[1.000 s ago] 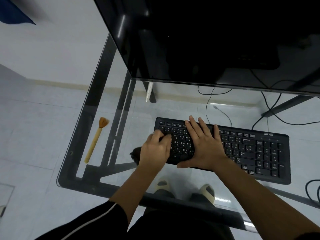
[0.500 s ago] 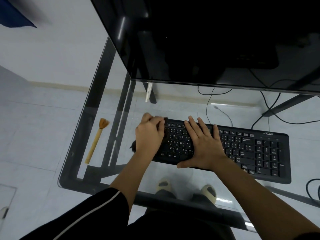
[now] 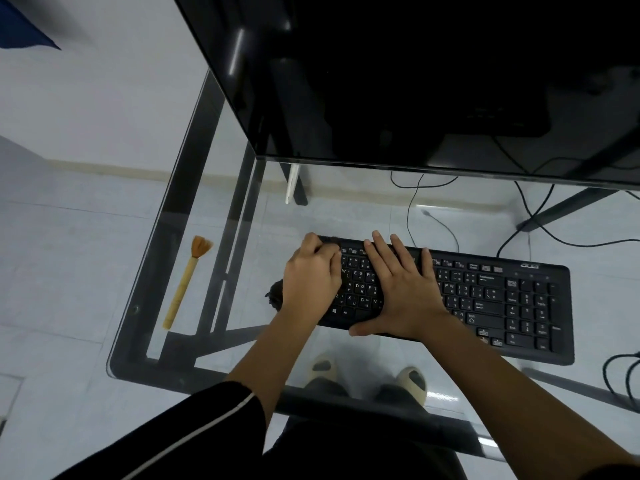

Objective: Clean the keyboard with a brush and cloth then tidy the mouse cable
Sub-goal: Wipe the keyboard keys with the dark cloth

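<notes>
A black keyboard (image 3: 491, 299) lies across the glass desk (image 3: 166, 271). My left hand (image 3: 311, 275) is closed on a dark cloth (image 3: 275, 295) and presses it on the keyboard's far left corner; a bit of cloth sticks out behind the wrist. Flat on the keys just to the right rests my right hand (image 3: 405, 289), fingers spread, holding the keyboard down. A wooden brush (image 3: 187, 278) with orange bristles lies alone on the glass at the left. No mouse is in view.
A big black monitor (image 3: 415, 81) overhangs the back of the desk. Cables (image 3: 429, 216) trail on the floor under the glass, and a coiled cable (image 3: 620, 372) shows at the right edge. My feet (image 3: 367, 375) show under the desk's front edge.
My left hand with the cloth has slid from the keyboard's lower left keys up to its far left corner. The right hand and brush have stayed put.
</notes>
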